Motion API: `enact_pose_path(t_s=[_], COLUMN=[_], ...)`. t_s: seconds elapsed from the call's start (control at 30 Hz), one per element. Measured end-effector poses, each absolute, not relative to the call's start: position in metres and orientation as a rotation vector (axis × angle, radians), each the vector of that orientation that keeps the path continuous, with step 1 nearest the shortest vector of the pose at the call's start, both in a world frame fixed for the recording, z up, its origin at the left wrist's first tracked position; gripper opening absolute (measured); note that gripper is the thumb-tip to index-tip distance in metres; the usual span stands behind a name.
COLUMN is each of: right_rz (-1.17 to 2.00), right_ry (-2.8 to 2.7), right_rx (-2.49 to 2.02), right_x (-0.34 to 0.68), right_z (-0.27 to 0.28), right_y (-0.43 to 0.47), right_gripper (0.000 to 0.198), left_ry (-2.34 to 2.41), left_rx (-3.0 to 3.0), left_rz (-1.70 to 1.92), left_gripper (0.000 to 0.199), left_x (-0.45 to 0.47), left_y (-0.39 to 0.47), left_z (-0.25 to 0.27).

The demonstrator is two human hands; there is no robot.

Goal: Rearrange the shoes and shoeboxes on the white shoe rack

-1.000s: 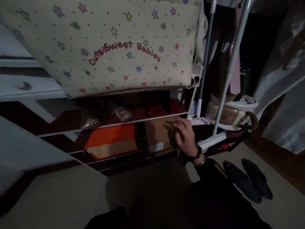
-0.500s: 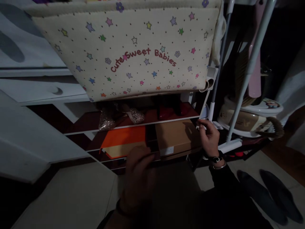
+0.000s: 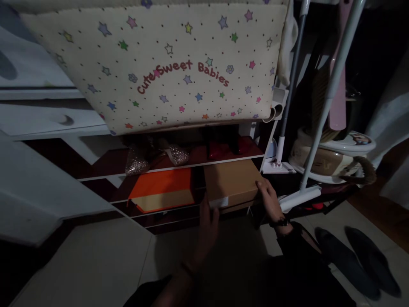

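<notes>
A brown cardboard box [image 3: 234,179] with a white label on its front lies on a lower shelf of the rack. My left hand [image 3: 208,226], dim in shadow, holds the box's front left corner beside the label. At the opposite front corner is my right hand [image 3: 270,200], its fingers on the top edge and side, wearing a watch [image 3: 282,222]. Left of the box, on the same shelf, lies an orange box [image 3: 164,185]. The shelf above carries glittery shoes [image 3: 177,154] and dark red shoes [image 3: 220,150].
A cream fabric bin [image 3: 153,55] with stars overhangs the shelves. To the right stand mops with a white pole [image 3: 329,94] and a beige potty-like item [image 3: 309,153]. Dark slippers [image 3: 348,264] lie on the tiled floor. White drawers [image 3: 41,119] are at left.
Both hands have come onto the cardboard box. My left hand moved right and up to its front left corner; my right hand moved down and left to its right side.
</notes>
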State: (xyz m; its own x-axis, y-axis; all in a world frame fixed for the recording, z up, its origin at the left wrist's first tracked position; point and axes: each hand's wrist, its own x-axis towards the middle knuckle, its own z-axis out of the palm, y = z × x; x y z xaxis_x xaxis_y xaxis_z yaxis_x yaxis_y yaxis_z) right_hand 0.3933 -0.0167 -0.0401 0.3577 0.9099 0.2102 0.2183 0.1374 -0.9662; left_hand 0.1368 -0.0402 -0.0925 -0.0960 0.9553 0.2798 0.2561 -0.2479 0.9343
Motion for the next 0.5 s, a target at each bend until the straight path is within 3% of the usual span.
enact_pose_path(t_s=[0.5], right_rz=[0.603], right_ry=[-1.213], right_rx=[-1.296], right_x=[0.366], right_z=[-0.062], right_y=[-0.001], right_gripper=[0.064], left_ry=[1.496], left_rx=[1.46], left_rz=[1.474], left_gripper=[0.061], left_x=[0.111], left_y=[-0.002], left_z=[-0.091])
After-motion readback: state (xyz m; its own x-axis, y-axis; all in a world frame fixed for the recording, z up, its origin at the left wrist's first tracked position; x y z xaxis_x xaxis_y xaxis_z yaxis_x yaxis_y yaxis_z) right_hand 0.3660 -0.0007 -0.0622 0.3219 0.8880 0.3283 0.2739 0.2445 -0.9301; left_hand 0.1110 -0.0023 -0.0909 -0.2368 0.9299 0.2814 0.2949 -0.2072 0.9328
